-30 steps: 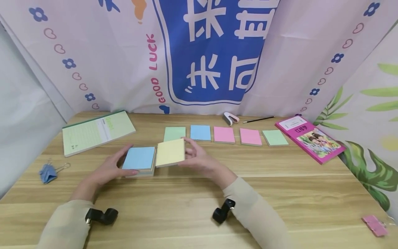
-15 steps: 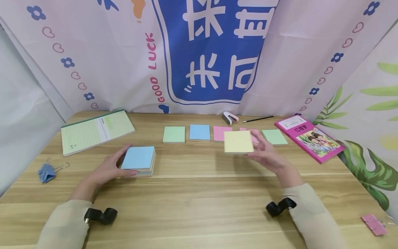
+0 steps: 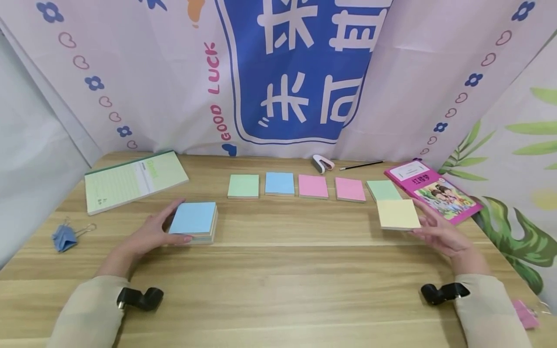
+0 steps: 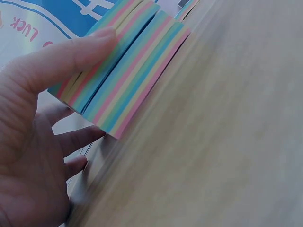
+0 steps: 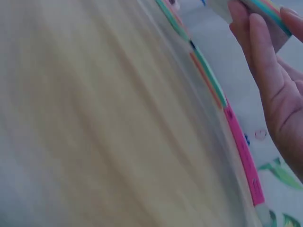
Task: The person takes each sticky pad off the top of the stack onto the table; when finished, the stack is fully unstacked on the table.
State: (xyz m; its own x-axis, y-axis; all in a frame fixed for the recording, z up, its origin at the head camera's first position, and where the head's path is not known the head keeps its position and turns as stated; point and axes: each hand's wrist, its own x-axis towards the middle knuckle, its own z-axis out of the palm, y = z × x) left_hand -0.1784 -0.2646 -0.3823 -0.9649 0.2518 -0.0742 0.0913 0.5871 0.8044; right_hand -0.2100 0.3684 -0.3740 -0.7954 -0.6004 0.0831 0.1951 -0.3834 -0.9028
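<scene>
In the head view, my left hand point(image 3: 150, 234) grips a stack of sticky note pads point(image 3: 193, 217) with a blue one on top, which stands on the table. The left wrist view shows the thumb against the striped edges of this stack point(image 4: 137, 61). Further right, my right hand point(image 3: 446, 238) pinches a yellow-topped sticky note pad point(image 3: 398, 213) by its right side. That pad is held above the table and covers part of a green pad point(image 3: 383, 188). Its striped edge shows between fingers and thumb in the right wrist view.
Left of the green pad, a row holds another green pad point(image 3: 243, 186), a blue pad point(image 3: 279, 183) and two pink pads point(image 3: 313, 186). Behind lie a stapler point(image 3: 322, 164) and a pencil point(image 3: 362, 166). A notebook point(image 3: 137, 181), binder clips point(image 3: 65, 238) and a pink book point(image 3: 435, 191) flank them.
My right hand has carried the yellow pad away from beside the stack, rightward past the pink pads to the rightmost green pad. The left hand has kept its hold on the stack.
</scene>
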